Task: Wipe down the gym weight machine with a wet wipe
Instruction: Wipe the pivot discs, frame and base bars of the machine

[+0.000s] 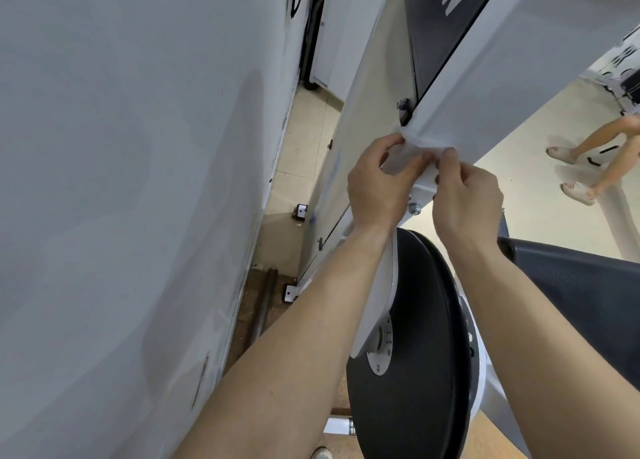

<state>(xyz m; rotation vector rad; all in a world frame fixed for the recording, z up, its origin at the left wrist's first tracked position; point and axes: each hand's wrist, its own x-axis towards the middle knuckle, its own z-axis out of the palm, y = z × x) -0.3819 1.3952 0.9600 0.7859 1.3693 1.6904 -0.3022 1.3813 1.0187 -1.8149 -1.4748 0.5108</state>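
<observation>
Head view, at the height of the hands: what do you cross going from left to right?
In order: white wall → tiled floor strip → machine's white side panel → left hand → wet wipe → right hand → bystander's legs.

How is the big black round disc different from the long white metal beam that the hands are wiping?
The big black round disc is dark and circular; the long white metal beam is pale, straight and slanted. The disc sits low, with no hand on it; the beam's lower end has the white wet wipe held against it by the left hand and right hand. Both look like parts of one weight machine.
</observation>
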